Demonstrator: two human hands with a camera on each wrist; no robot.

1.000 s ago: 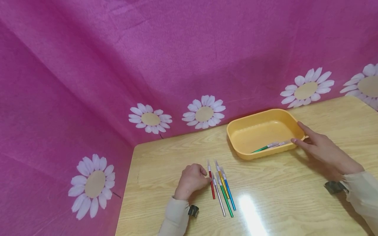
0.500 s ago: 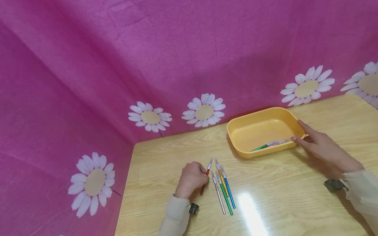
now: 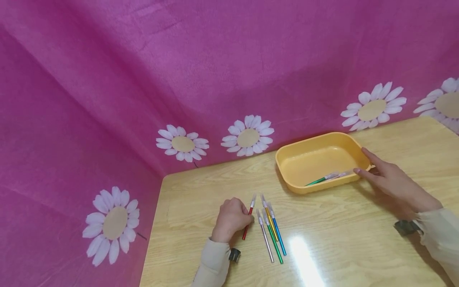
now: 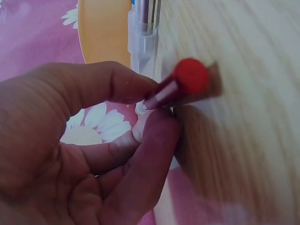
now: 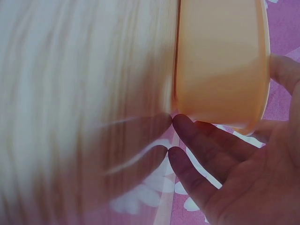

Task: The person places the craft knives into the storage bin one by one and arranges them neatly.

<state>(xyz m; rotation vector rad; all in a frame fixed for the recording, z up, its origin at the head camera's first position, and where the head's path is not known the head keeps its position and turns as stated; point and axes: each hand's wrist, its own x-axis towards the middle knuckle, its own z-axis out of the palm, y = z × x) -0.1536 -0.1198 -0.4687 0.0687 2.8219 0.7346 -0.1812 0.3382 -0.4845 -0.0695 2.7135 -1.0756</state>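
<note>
Between thumb and fingertips, my left hand (image 3: 231,219) (image 4: 108,140) pinches a red pen-like tool (image 3: 250,211) (image 4: 166,91), which slants with its clear-capped end pointing away. Just right of it on the table lie a silver one (image 3: 266,239), a green one (image 3: 275,245), a yellow one (image 3: 271,223) and a blue one (image 3: 279,235). My right hand (image 3: 398,185) (image 5: 234,173) holds the right end of a yellow tray (image 3: 299,190) (image 5: 220,70), thumb over the rim, other fingers at its outer side. A green tool (image 3: 317,181) and another capped one lie inside.
The wooden table (image 3: 193,191) meets a pink cloth (image 3: 215,59) with white flowers along its back and left edges. The tray stands close to the cloth. Dark bands (image 3: 234,255) are on both wrists.
My left hand has taken hold of the red tool and drawn it left, away from the others, tilting it the other way. The right hand and tray have stayed in place.
</note>
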